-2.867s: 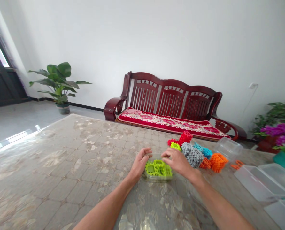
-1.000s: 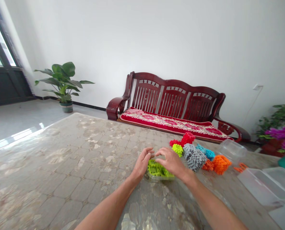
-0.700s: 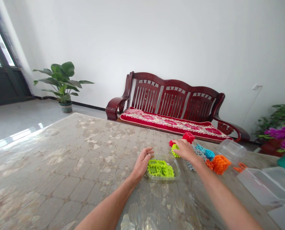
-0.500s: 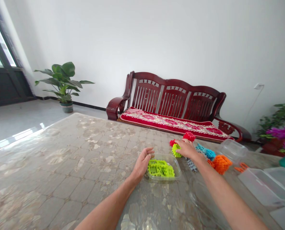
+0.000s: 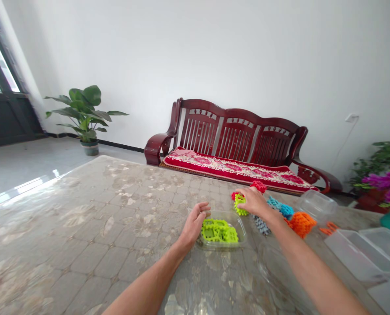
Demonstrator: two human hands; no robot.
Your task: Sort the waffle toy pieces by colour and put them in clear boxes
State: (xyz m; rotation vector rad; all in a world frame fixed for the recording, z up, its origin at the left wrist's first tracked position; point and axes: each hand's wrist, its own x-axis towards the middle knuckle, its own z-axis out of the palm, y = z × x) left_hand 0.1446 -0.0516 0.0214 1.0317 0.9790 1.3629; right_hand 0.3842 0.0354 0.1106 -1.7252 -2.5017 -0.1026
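Observation:
My left hand (image 5: 193,224) is at the left side of a clear plastic container (image 5: 243,234), its fingers stretched out along the rim. Inside the container lie several lime-green openwork plastic pieces (image 5: 219,231) with knobbly edges. Beyond the right rim, my right hand (image 5: 256,203) grips a lime-green plastic piece (image 5: 239,205) by its right side; the fingertips are partly hidden. Red pieces (image 5: 258,186) sit just behind that hand. Grey pieces (image 5: 261,225) lie under its wrist, with blue pieces (image 5: 282,207) and orange pieces (image 5: 302,224) to the right.
A clear lid (image 5: 273,262) lies on the patterned tablecloth (image 5: 123,218) near my right forearm. Farther right are an overturned-looking clear box (image 5: 317,205) and open translucent boxes (image 5: 355,256). A red wooden bench (image 5: 234,135) stands behind the table, and purple flowers (image 5: 387,183) at the right.
My right hand has shifted slightly left and now holds the lime-green piece, which has turned to show more of its openwork face. The left hand stays by the container.

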